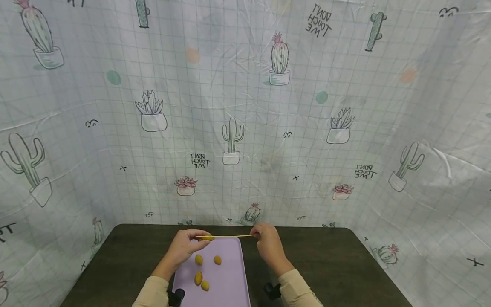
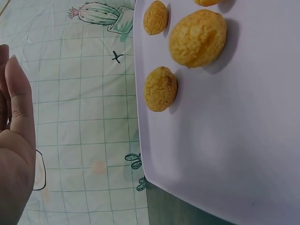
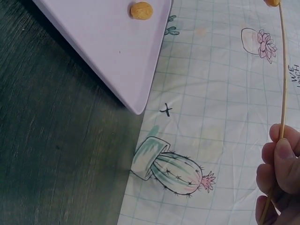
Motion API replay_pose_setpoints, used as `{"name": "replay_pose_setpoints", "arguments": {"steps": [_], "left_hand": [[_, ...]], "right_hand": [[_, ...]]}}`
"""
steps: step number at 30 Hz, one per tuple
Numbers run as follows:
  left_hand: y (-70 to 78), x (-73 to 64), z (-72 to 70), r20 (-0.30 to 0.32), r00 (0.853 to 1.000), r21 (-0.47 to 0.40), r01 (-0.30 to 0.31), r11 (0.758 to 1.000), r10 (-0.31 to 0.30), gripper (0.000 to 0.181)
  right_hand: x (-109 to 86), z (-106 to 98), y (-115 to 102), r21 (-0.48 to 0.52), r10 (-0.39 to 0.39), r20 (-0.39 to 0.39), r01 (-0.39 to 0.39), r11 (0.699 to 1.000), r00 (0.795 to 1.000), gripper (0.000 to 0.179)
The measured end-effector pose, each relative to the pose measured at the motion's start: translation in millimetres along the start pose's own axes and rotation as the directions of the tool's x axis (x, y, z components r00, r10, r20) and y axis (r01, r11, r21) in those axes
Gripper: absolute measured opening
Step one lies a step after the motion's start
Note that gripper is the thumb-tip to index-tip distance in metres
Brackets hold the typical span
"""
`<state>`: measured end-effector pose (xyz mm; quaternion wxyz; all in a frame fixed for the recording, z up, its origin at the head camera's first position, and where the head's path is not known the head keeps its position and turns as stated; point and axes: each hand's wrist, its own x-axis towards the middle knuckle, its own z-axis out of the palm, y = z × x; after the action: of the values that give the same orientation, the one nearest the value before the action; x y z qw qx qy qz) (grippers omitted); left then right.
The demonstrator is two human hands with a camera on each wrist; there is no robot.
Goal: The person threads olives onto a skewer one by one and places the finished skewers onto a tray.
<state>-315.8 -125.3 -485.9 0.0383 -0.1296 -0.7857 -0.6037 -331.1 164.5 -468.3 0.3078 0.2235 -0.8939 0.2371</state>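
Note:
My right hand (image 1: 270,247) pinches a thin wooden skewer (image 1: 230,236) near one end, thumb against curled fingers. The stick runs nearly level across to my left hand (image 1: 184,247), which holds a wrinkled golden ball (image 1: 207,237) between thumb and fingers at the skewer's other end. In the right wrist view, the skewer (image 3: 283,84) reaches up to that ball at the frame's top edge. Only part of the left hand (image 2: 16,126) shows in the left wrist view; its grip is out of frame there. Both hands are above the tray's far end.
A pale purple tray (image 1: 230,273) lies on the dark wooden table (image 1: 326,264). Several loose golden balls (image 1: 198,278) rest on it, between the forearms. Behind the table hangs a cactus-print cloth (image 1: 257,170), which also runs along both sides.

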Motion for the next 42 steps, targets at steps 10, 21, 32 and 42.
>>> {"name": "replay_pose_setpoints", "arguments": {"steps": [10, 21, 32, 42], "left_hand": [[0.1, -1.7, 2.5, 0.001, 1.0, -0.006, 0.002, 1.0, -0.002, 0.023], [4.8, -4.0, 3.3, 0.014, 1.0, -0.019, 0.019, 1.0, -0.018, 0.024], [4.7, -3.9, 3.3, 0.026, 1.0, 0.009, -0.008, 1.0, 0.008, 0.023], [4.2, -2.3, 5.0, 0.032, 0.999, -0.001, -0.01, 1.0, 0.01, 0.021]], "right_hand": [[-3.2, 0, -2, -0.004, -0.028, -0.027, 0.028, 1.0, 0.999, 0.039], [-2.7, 0, -5, 0.016, 0.0, -0.002, 0.0, 1.0, 1.0, 0.038], [-2.3, -2, -9, 0.023, -0.003, 0.001, 0.003, 1.0, 1.0, 0.033], [-2.6, 0, -10, 0.037, -0.001, 0.004, 0.001, 0.999, 1.0, 0.032]]}}
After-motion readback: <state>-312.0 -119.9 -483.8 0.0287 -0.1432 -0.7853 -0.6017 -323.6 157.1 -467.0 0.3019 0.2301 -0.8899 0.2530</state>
